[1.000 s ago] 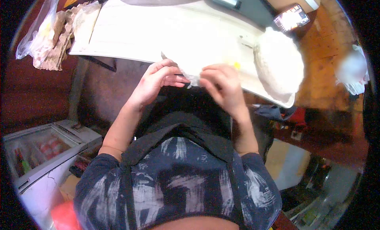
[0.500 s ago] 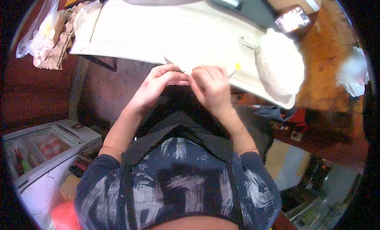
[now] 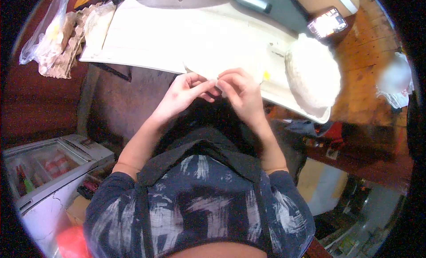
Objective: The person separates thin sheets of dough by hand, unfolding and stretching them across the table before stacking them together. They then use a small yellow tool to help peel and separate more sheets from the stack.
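Observation:
My left hand (image 3: 186, 91) and my right hand (image 3: 242, 91) meet above the front edge of a long white tray-like surface (image 3: 146, 42). Thumbs and fingers of both are drawn into pinches, tip to tip. Something tiny and pale may sit between them, but glare and the fingers hide what it is. A small yellow spot (image 3: 266, 75) shows on the white surface just right of my right hand. Further right, a large, rounded white mass (image 3: 313, 73) rests on that surface, too overexposed to identify.
Torn egg cartons (image 3: 66, 45) and clear plastic lie at the left end. A lit phone (image 3: 327, 22) stands at back right, near a dark green case-like object (image 3: 275, 9). A glass-topped freezer (image 3: 57, 164) is low on the left. A plastic bag (image 3: 396, 82) sits far right.
My fingers have shifted: the left thumb now points up toward the right fingertips, and the right hand has turned from a more closed curl to a pinch. Everything else stays put.

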A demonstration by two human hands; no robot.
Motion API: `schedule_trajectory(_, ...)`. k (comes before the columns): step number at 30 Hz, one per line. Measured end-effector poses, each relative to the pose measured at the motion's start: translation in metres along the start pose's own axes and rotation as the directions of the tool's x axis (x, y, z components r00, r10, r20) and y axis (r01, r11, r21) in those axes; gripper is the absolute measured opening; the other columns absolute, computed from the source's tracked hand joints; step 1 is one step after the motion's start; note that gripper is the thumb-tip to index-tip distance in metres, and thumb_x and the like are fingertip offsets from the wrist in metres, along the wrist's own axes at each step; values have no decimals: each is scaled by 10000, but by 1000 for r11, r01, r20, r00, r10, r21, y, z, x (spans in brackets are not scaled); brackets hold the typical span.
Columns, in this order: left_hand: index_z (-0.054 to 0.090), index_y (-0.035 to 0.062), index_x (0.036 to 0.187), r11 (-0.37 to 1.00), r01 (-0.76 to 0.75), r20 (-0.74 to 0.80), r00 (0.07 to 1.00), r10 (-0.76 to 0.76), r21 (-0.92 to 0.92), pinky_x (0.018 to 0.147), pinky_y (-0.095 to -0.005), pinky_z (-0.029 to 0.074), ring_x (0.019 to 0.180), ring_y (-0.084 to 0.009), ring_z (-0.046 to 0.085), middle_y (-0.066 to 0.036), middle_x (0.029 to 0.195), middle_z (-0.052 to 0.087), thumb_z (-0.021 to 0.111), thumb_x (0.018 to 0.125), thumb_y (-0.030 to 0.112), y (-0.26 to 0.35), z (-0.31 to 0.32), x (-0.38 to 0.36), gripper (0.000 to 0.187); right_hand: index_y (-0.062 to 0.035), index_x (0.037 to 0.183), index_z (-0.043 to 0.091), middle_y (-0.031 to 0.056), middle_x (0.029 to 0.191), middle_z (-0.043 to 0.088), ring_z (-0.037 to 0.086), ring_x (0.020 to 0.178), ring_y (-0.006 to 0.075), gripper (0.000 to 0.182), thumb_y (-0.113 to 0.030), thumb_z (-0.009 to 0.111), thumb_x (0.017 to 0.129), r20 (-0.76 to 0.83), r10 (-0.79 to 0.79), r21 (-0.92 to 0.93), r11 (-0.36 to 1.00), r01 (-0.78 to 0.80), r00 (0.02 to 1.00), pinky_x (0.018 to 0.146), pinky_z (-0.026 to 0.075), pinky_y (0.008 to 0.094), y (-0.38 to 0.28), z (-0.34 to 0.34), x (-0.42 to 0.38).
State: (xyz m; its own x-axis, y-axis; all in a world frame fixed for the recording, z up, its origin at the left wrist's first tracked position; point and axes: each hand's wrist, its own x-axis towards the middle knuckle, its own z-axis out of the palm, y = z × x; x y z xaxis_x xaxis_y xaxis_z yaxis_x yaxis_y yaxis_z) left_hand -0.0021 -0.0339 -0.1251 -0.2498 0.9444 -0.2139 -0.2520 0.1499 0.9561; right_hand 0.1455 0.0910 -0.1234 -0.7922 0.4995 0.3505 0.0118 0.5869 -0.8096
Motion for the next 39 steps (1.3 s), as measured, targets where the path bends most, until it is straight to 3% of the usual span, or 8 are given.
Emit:
schedule_trajectory(4,622,-86,1020,1000,-14,-40,999,14,-10,741,-302,561,808,-199,678,-175,918,684,588,936,151,-1,3,0,254,21,862,645,138,949,642,630,818,242,67,-44,638,850,-14,-111,-120,987,109,994,710,506,315,1,1,0)
schedule_trajectory(11,627,-58,1011,1000,12,-37,999,-12,2,734,-291,556,776,-183,669,-128,841,675,604,924,140,-4,1,-1,218,14,850,605,139,939,626,611,804,289,65,-44,633,846,-66,-120,-180,978,106,991,704,490,355,1,8,1)
schedule_trajectory(13,628,-54,1008,1000,9,-43,999,-9,-5,730,-289,555,768,-180,667,-121,830,672,605,923,139,-5,1,0,211,-50,859,573,101,965,598,583,878,281,83,-106,628,834,-75,-139,-289,951,112,987,751,417,396,1,10,1)
schedule_trajectory(19,629,-43,988,1000,-10,-58,998,11,23,714,-283,546,737,-167,667,-109,810,682,608,926,141,-13,-2,5,196,-46,877,582,118,992,598,577,846,315,84,-36,635,812,-116,-263,-473,863,179,958,733,428,394,-4,13,5)
schedule_trajectory(26,627,-73,993,997,-24,-82,996,30,69,697,-269,535,739,-151,656,-114,810,681,605,924,152,-18,-2,5,236,-46,875,580,120,985,591,569,854,316,80,-48,635,817,-125,-259,-486,858,169,958,740,426,401,-5,12,5)
schedule_trajectory(28,624,-77,995,997,-31,-75,997,36,70,703,-271,539,747,-154,658,-118,825,681,598,926,148,-17,-1,5,237,-51,872,569,111,991,575,563,924,283,99,-120,630,834,-83,-197,-436,889,142,977,771,410,397,-6,9,3)
schedule_trajectory(34,586,-68,1031,998,-50,-110,993,44,-48,721,-299,567,772,-197,675,-138,882,679,578,944,124,-13,1,6,210,-66,839,600,96,955,589,577,886,281,119,-161,667,811,-89,-261,-356,910,214,961,740,418,399,-7,4,5)
schedule_trajectory(39,627,-51,965,996,-85,-93,992,84,-6,667,-255,539,716,-138,649,-90,802,667,592,933,146,-12,0,6,203,-70,825,597,76,955,595,577,891,266,115,-153,673,799,-57,-238,-339,918,205,970,741,408,390,-4,5,10)
